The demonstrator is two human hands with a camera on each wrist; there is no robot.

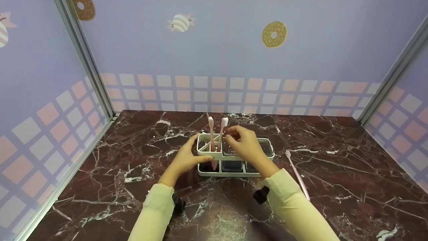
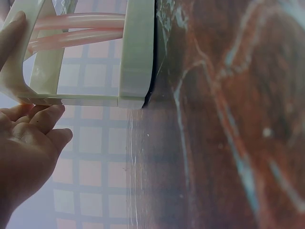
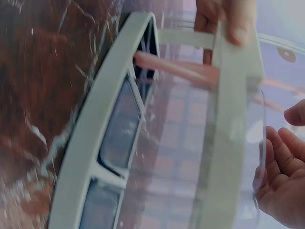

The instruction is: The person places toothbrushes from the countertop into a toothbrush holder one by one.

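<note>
My left hand (image 1: pixel 187 157) grips the left end of a white two-tier toothbrush holder (image 1: pixel 234 174), its thumb over the front upper rim and its fingers behind. Two pink toothbrushes (image 1: pixel 211 132) stand upright, slightly splayed, in the holder's left part; the left wrist view shows their pink handles (image 2: pixel 78 39) reaching the base. My right hand (image 1: pixel 245 144) hovers over the middle of the holder, close to the brushes. In the right wrist view its loosely curled fingers (image 3: pixel 281 152) lie beside a clear cup (image 3: pixel 167 143), thumb apart, with nothing visible between them. Whether they touch the cup I cannot tell.
Another pink toothbrush (image 1: pixel 297 175) lies on the dark red marbled tabletop (image 1: pixel 351 187), right of the holder. Patterned purple panels (image 1: pixel 227 57) enclose the back and sides, with metal posts (image 1: pixel 85 60) at the corners.
</note>
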